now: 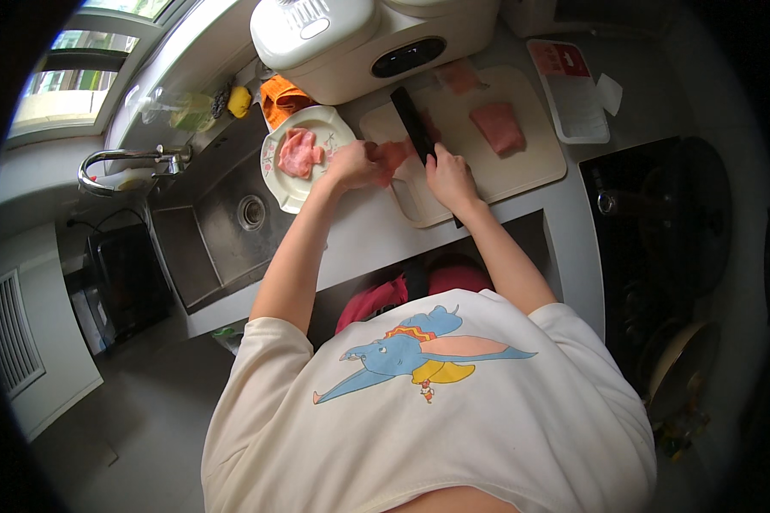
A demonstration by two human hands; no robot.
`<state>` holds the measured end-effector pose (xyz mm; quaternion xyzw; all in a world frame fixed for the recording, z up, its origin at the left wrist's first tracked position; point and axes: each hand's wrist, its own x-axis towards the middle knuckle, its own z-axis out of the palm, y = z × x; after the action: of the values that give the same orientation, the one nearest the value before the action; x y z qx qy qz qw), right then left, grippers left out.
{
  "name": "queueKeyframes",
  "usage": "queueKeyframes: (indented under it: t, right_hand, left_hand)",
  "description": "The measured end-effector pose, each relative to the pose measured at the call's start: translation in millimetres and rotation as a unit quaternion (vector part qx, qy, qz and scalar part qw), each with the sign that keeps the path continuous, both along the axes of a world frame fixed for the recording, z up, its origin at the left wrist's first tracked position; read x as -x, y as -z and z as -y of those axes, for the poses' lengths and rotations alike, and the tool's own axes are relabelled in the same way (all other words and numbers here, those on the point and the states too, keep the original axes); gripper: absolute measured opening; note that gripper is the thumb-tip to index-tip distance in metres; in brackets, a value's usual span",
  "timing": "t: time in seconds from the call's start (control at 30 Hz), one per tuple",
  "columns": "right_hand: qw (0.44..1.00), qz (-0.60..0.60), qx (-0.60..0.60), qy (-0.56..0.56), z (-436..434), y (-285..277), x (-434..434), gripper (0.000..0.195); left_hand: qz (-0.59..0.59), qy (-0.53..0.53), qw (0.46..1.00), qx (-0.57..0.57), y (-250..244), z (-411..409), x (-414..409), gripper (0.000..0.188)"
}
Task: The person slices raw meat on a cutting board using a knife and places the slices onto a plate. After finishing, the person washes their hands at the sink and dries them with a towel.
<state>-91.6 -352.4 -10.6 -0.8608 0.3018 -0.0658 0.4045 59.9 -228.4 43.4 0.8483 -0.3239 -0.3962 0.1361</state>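
My right hand (450, 181) grips a black-bladed kitchen knife (409, 118), which lies slantwise over the left part of a beige cutting board (532, 163). Left of the blade, the fingers of my left hand (354, 165) hold a thin slice of raw meat (393, 157) at the board's left edge. My left wrist is over the rim of a white flower-patterned plate (287, 192), where folded raw meat slices (297, 152) lie. A thicker block of raw meat (497, 128) rests on the board, right of the knife. A flat pinkish piece (460, 77) lies by the back edge, too blurred to identify.
A white countertop appliance (340, 58) stands behind the board. At left is a steel sink (218, 237) with a chrome faucet (122, 155); an orange cloth (283, 99) lies behind the plate. A plastic food tray (577, 109) and a black cooktop (629, 256) are at right.
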Motion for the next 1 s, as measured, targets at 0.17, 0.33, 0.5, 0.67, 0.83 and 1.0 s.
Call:
queueKeyframes:
  t: [0.17,0.33,0.5,0.67,0.83,1.0]
  right_hand:
    - [0.999,-0.028,0.022,-0.004,3,-1,0,0.017]
    - [0.999,-0.038,0.023,0.004,4,-1,0,0.018]
    - [0.999,-0.038,0.005,0.010,4,-8,-1,0.018]
    - [1.000,-0.021,0.007,0.005,4,-4,-2,0.018]
    - [1.000,0.012,-0.026,0.004,5,-5,6,0.016]
    - [0.992,0.092,-0.014,0.082,6,-11,29,0.016]
  left_hand:
    - [0.020,-0.024,0.996,0.086,0,-39,-27,0.024]
    - [0.179,-0.042,0.974,0.132,-30,-66,-51,0.039]
    - [0.282,-0.110,0.946,0.116,-46,-72,-67,0.024]
    - [0.419,-0.084,0.882,0.201,-10,-62,-41,0.013]
    - [0.352,-0.038,0.918,0.182,28,-73,-7,0.027]
    - [0.279,-0.026,0.916,0.288,-3,-40,70,0.023]
